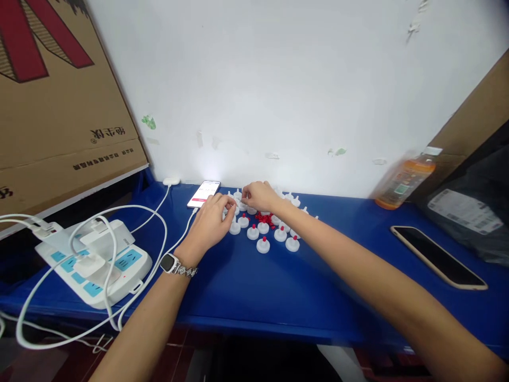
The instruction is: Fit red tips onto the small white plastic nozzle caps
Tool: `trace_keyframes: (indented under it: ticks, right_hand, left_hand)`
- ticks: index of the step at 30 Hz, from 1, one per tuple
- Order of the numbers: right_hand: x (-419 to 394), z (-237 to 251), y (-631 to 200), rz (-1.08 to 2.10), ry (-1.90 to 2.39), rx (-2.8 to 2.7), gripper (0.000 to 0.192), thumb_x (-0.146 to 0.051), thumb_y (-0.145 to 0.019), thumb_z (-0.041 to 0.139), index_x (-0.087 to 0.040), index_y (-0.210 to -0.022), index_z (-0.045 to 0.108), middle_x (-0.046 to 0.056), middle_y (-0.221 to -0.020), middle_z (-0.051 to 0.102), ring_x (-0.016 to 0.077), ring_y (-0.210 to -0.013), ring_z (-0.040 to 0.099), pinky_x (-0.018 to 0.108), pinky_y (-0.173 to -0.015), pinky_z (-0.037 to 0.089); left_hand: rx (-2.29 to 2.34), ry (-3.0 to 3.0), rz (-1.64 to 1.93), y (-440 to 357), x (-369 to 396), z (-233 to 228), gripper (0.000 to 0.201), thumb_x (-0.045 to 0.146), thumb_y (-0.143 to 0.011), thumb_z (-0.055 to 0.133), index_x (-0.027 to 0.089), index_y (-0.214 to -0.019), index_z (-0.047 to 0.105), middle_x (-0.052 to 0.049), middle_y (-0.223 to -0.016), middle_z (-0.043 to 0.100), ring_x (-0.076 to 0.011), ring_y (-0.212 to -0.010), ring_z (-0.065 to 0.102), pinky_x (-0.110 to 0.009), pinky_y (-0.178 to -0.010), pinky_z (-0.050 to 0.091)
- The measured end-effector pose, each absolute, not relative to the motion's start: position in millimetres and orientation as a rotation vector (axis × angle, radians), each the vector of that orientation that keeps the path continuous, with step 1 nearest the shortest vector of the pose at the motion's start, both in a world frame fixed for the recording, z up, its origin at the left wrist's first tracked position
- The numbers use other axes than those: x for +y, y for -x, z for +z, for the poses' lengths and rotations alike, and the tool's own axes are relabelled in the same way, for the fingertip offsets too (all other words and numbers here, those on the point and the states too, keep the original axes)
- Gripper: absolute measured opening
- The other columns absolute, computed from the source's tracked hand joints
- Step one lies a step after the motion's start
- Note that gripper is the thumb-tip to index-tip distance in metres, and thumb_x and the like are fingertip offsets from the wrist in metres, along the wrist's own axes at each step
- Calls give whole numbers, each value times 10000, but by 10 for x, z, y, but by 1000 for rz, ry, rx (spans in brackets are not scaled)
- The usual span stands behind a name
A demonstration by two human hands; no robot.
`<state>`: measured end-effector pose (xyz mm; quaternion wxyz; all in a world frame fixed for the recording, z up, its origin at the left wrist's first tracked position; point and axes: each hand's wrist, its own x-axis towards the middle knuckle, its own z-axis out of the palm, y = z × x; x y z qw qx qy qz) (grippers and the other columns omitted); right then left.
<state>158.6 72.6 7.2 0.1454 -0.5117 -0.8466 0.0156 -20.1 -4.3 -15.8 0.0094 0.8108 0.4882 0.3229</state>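
Caps: cluster of small white caps (pixel 263 233) at frame centre on the blue table (pixel 246 297), several with a red tip on top; laid out flat and close together, apparently so each can be reached in turn.
Red bits: small heap of red pieces (pixel 264 217) in the middle of the cluster, just right of both hands, within finger reach.
Left hand (pixel 210 223): centre frame, palm down over the left edge of the caps; fingers curled, tips pinched on something small and white, likely one cap; watch on wrist.
Right hand (pixel 259 196): just above and right of the left, fingers curled in, tips meeting the left hand's; what it pinches I cannot tell.
Lit phone (pixel 204 193): propped flat just left of the hands, cable attached.
Power strip (pixel 95 262): lower left, white cables looping.
Dark phone (pixel 437 257): right, well apart.
Bottle (pixel 403 180): upper right, against the wall.
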Motion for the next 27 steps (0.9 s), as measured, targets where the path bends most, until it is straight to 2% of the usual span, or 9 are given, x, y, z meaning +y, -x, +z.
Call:
trace_keyframes:
  ticks: [3, 6, 10, 14, 18, 22, 27]
  right_hand:
    - [554, 101, -1619, 154, 1358, -2316, 141, -251, -856, 594, -177, -852, 714, 29, -816, 707, 167, -786, 605, 322, -846, 382]
    - [325, 153, -1701, 422, 1208, -2149, 190, -309, -862, 599, -160, -880, 716, 23, -785, 691, 140, -707, 567, 267, -707, 401]
    - [156, 147, -1792, 615, 1126, -2029, 255, -349, -878, 568, -147, -861, 721, 23, -762, 690, 132, -664, 540, 255, -647, 404]
    - [210, 26, -1839, 463, 1303, -2165, 192, -254, -850, 560, -174, -817, 731, 17, -763, 707, 156, -718, 580, 302, -773, 407]
    - [318, -64, -1798, 168, 1467, -2477, 125, -291, -792, 649, -211, -779, 744, 42, -785, 725, 258, -931, 592, 423, -928, 317]
    - [366, -72, -1688, 1, 1469, -2616, 121, -275, -793, 657, -189, -789, 742, 99, -831, 728, 296, -1003, 570, 433, -924, 293]
    - [383, -85, -1670, 12, 1427, -2591, 92, -185, -774, 632, -182, -727, 712, 90, -793, 724, 281, -957, 590, 441, -922, 303]
  left_hand:
    - [1535, -2552, 1094, 174, -57, -176, 248, 382, -964, 485, 212, -1116, 583, -78, -1092, 604, -271, -1047, 532, -434, -935, 441]
    - [1483, -2544, 1154, 139, -73, -195, 388, 432, -939, 543, 221, -1265, 525, -81, -1214, 593, -279, -1106, 515, -437, -969, 432]
    - [1369, -2488, 991, 135, -43, -232, 339, 461, -976, 467, 228, -1205, 562, -68, -1039, 646, -253, -967, 584, -399, -841, 478]
    - [1323, -2493, 971, 161, 7, -266, 334, 441, -1017, 355, 201, -1140, 551, -89, -1048, 620, -251, -1014, 580, -408, -886, 467]
    - [1297, -2497, 926, 159, 1, -276, 338, 436, -1030, 300, 196, -1105, 527, -92, -1042, 597, -249, -1027, 563, -412, -900, 457]
    - [1274, -2505, 905, 148, -17, -269, 321, 430, -1029, 310, 197, -1077, 525, -90, -1044, 589, -247, -1016, 553, -419, -911, 448]
    - [1269, -2510, 890, 147, -20, -260, 312, 438, -1024, 327, 200, -1094, 515, -92, -1078, 583, -260, -1053, 538, -432, -926, 439]
